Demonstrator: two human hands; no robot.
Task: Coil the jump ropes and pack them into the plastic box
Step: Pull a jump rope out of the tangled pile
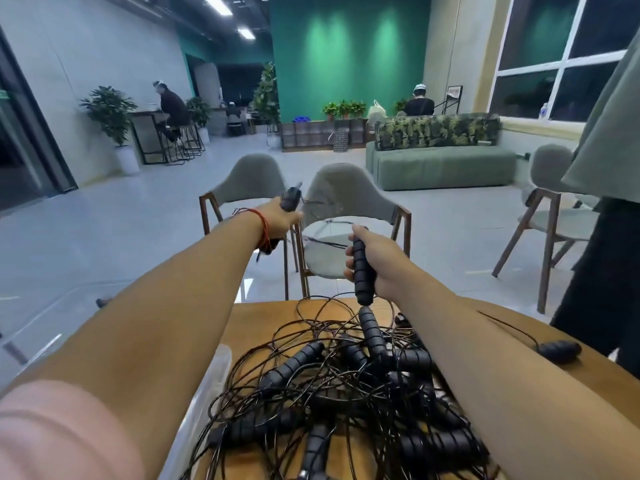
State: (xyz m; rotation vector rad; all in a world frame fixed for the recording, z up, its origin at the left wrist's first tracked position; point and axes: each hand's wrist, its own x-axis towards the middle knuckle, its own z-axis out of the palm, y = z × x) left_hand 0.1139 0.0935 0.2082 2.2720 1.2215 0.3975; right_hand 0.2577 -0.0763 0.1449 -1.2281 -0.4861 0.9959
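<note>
While we stretch both arms out, each hand clenches one jump-rope handle.
Left hand [280, 220] and right hand [377, 268] are apart, above and beyond the tangled rope pile [346, 393] on the wooden table [249, 323].

Grey chair [247, 183] and second grey chair [346, 195] side by side beyond wooden tabletop [256, 320]. Green sofa [440, 166] further back, near window [554, 53]. Potted plant [110, 110] at left wall.
</note>
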